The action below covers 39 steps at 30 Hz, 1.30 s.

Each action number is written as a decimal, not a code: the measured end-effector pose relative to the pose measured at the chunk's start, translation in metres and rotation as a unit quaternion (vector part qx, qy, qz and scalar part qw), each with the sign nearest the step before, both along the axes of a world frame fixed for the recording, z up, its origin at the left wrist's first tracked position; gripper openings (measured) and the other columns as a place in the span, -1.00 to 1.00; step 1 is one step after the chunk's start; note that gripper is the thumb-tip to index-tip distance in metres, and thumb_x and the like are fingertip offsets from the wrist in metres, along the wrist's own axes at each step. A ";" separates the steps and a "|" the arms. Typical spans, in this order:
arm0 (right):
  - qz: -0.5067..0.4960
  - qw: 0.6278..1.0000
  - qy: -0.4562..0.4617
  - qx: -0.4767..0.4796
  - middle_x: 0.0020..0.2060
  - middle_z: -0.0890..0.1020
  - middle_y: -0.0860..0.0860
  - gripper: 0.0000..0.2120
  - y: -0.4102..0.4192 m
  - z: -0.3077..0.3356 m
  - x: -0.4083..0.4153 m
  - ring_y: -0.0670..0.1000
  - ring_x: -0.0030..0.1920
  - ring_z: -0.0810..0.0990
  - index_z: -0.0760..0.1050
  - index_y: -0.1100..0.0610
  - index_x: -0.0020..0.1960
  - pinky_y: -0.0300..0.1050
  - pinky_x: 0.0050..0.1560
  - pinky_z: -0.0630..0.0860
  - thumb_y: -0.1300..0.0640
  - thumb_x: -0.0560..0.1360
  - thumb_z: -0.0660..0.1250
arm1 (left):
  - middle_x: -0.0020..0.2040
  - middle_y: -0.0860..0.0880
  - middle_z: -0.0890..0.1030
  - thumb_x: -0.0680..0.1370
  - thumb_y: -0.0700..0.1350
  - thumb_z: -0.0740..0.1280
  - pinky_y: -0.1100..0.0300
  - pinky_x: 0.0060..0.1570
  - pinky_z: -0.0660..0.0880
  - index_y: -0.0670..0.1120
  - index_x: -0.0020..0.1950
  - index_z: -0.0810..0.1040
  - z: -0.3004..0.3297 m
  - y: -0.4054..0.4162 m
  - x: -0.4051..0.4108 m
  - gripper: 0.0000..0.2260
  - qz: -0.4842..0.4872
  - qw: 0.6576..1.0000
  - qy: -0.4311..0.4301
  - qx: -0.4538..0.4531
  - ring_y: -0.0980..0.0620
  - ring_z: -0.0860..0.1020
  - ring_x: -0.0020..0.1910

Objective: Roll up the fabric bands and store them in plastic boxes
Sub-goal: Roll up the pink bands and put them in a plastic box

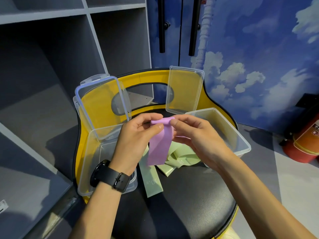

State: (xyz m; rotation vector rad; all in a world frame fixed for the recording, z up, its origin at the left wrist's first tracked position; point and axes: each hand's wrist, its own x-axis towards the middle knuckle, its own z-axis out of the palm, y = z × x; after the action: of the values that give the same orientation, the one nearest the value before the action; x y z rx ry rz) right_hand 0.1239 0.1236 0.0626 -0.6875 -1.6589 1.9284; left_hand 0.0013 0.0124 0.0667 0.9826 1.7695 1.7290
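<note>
A purple fabric band [159, 145] hangs over the chair seat, its top end curled into a small roll. My left hand [136, 137] pinches the roll's left side and my right hand [195, 135] pinches its right side. Pale green bands [181, 156] lie crumpled on the seat beneath, one strip [152, 181] stretching toward me. A clear plastic box [93, 161] stands at the left with its blue-rimmed lid [100, 104] leaning upright behind it. A second clear box [229, 133] stands at the right, its lid [184, 90] propped against the chair back.
Everything sits on a black chair seat [181, 204] with a yellow backrest [143, 78]. Grey shelving [51, 66] fills the left side. A red fire extinguisher [305, 142] lies on the floor at the right, by a cloud-painted wall.
</note>
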 end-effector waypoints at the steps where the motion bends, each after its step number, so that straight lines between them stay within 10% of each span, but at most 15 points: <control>1: -0.002 1.000 -0.002 0.007 -0.05 0.68 0.17 -0.79 -0.001 -0.002 -0.001 0.01 -0.13 0.62 0.61 0.22 0.12 -0.05 0.06 0.59 0.15 0.54 0.36 | 0.00 0.03 0.69 0.51 -0.29 0.36 0.33 -0.06 0.53 -0.03 0.07 0.63 -0.001 0.001 0.000 -0.78 0.002 1.000 -0.004 0.006 0.14 0.63 0.01; 14: -0.074 0.996 0.018 0.045 -0.07 0.73 0.01 -0.81 -0.008 -0.010 -0.008 -0.11 -0.15 0.64 0.63 0.13 0.14 -0.35 -0.20 0.52 0.20 0.56 0.34 | 0.27 0.19 0.51 0.62 -0.16 0.24 0.43 0.10 0.43 0.13 0.36 0.42 -0.007 0.011 0.018 -0.66 0.021 0.999 0.028 0.010 0.34 0.47 0.23; 21: -0.053 0.997 0.049 0.007 -0.07 0.72 0.05 -0.83 -0.005 -0.008 -0.006 -0.03 -0.10 0.63 0.66 0.07 0.03 -0.12 -0.06 0.54 0.27 0.52 0.37 | 0.08 0.03 0.67 0.54 -0.06 0.36 0.00 0.12 0.58 0.09 0.16 0.57 -0.007 0.006 0.009 -0.81 0.045 0.999 -0.012 -0.016 0.06 0.63 0.09; 29: -0.013 0.997 0.020 -0.075 0.01 0.68 0.13 -0.72 -0.001 -0.008 -0.005 0.01 -0.12 0.64 0.55 0.11 0.20 -0.10 -0.07 0.58 0.24 0.50 0.37 | -0.02 0.12 0.67 0.52 -0.23 0.38 0.36 -0.20 0.51 0.00 0.06 0.63 -0.008 0.001 0.003 -0.82 0.021 1.000 -0.017 -0.010 0.21 0.62 -0.11; 39: 0.000 0.998 0.029 -0.061 -0.15 0.64 0.13 -0.85 0.002 -0.009 -0.002 0.04 -0.19 0.61 0.58 0.14 -0.03 -0.15 -0.18 0.52 0.37 0.49 0.37 | 0.12 0.06 0.65 0.56 -0.15 0.34 0.11 0.08 0.58 0.08 0.19 0.57 -0.010 0.001 0.002 -0.76 -0.017 0.997 -0.066 -0.030 0.08 0.63 0.09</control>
State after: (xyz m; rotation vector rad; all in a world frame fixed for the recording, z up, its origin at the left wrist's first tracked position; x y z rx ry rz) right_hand 0.1215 0.1258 0.0538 -0.6697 -1.5166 2.0439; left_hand 0.0028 0.0133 0.0572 0.8481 1.7015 1.6708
